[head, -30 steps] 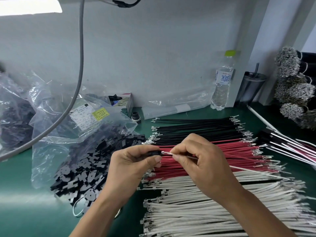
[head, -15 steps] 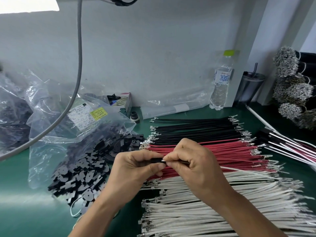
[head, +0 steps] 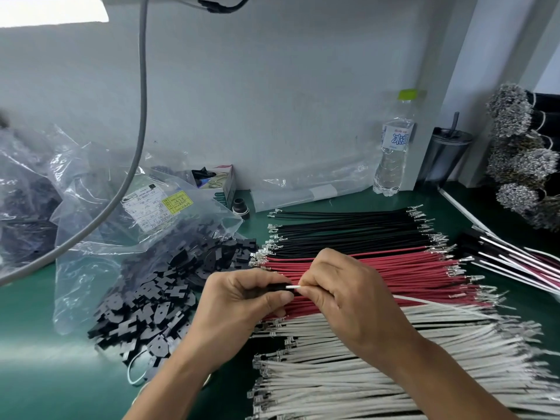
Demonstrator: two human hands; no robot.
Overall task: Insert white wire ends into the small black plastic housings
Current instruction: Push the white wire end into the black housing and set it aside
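Observation:
My left hand pinches a small black plastic housing between thumb and fingers; most of it is hidden. My right hand pinches a white wire close to the housing. The wire's end sits inside the housing, and its tail trails right over the red wires. A pile of loose black housings lies to the left. White wires with metal terminals lie in a heap below my hands.
Rows of red wires and black wires lie behind my hands. Clear plastic bags sit at the left. A water bottle, a dark tumbler and wire bundles stand at the back right. Finished assemblies lie right.
The wire's metal terminal, bare a second ago, has gone into the housing. My hands closed together, then my right fingers slid back a little, baring a short white stretch.

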